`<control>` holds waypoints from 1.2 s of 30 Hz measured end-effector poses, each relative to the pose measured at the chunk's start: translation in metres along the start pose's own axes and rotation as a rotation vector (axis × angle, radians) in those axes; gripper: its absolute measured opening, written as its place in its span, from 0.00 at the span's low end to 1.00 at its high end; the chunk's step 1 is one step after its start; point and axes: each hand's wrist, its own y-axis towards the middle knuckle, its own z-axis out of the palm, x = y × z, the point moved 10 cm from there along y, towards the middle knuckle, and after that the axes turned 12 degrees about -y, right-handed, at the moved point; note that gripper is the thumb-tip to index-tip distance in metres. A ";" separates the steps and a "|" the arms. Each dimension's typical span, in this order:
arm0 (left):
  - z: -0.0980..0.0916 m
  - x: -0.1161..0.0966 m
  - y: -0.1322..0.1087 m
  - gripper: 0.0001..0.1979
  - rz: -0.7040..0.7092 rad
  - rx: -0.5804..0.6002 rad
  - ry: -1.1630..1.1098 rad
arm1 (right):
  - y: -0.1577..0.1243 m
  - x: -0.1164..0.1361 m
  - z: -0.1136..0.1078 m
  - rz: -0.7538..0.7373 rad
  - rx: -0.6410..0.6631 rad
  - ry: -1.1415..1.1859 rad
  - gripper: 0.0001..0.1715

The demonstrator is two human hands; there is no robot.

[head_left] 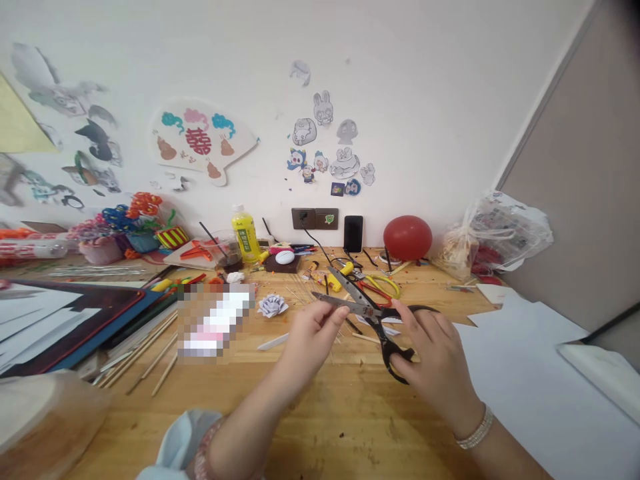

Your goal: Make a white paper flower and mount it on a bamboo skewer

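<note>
My right hand (434,360) grips the black handles of a pair of scissors (367,310), whose metal blades stand apart and point left and away from me. My left hand (313,333) is closed in a pinch just beside the lower blade, holding something too small to make out. Both hands hover over a wooden table (310,413). A small white folded paper flower (273,305) lies just left of my left hand, and a white paper strip (273,342) lies nearer the hand.
White paper sheets (520,373) cover the table's right side. Wooden sticks (150,357) and a dark board (75,320) lie at the left. At the back stand a yellow bottle (245,233), a phone (353,233), a red balloon (407,237), yellow-handled scissors (380,285) and a plastic bag (495,233).
</note>
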 end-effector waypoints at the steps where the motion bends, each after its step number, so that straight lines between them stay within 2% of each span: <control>1: 0.001 0.001 0.000 0.20 -0.009 0.003 -0.017 | 0.000 0.000 -0.001 0.013 -0.009 -0.005 0.38; 6: 0.004 0.007 -0.003 0.21 -0.073 0.022 -0.075 | 0.001 -0.001 -0.003 0.076 0.001 -0.016 0.40; 14: 0.004 0.003 -0.001 0.21 -0.051 0.062 -0.035 | 0.000 -0.001 -0.009 0.012 -0.057 -0.024 0.35; 20: 0.004 -0.002 0.000 0.21 -0.015 0.063 -0.009 | 0.000 -0.002 -0.010 -0.017 -0.045 -0.005 0.33; 24: 0.004 0.003 0.001 0.20 -0.043 0.055 -0.031 | 0.001 -0.003 -0.007 -0.002 -0.031 -0.019 0.32; 30: 0.013 0.010 -0.001 0.20 -0.098 0.162 -0.084 | 0.002 -0.001 -0.002 0.017 0.037 -0.044 0.34; 36: 0.009 0.007 -0.001 0.20 -0.073 0.109 -0.062 | 0.001 -0.003 -0.004 0.009 0.025 -0.033 0.32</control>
